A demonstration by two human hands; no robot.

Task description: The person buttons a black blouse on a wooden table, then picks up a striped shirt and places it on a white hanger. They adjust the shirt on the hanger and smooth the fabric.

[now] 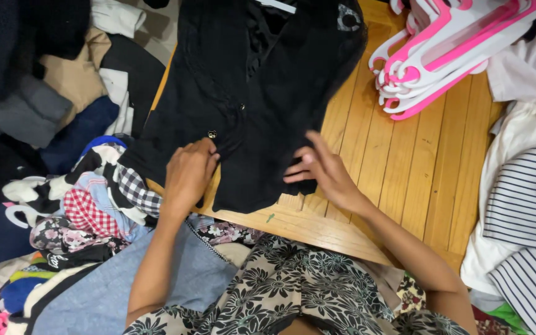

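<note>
A black buttoned garment (249, 93) lies spread on a wooden board (404, 167). My left hand (188, 177) rests on its lower front edge beside a small round button (212, 134), fingers curled onto the cloth. My right hand (324, 170) presses on the lower right hem, fingers apart and pointing left. The two hands are about a hand's width apart. Whether either hand pinches the fabric is unclear.
A stack of pink and white hangers (442, 49) lies at the board's far right. Striped and white clothes (528, 198) pile at the right. A heap of mixed clothes (75, 205), chequered and floral, lies at the left. Floral fabric (286, 291) covers my lap.
</note>
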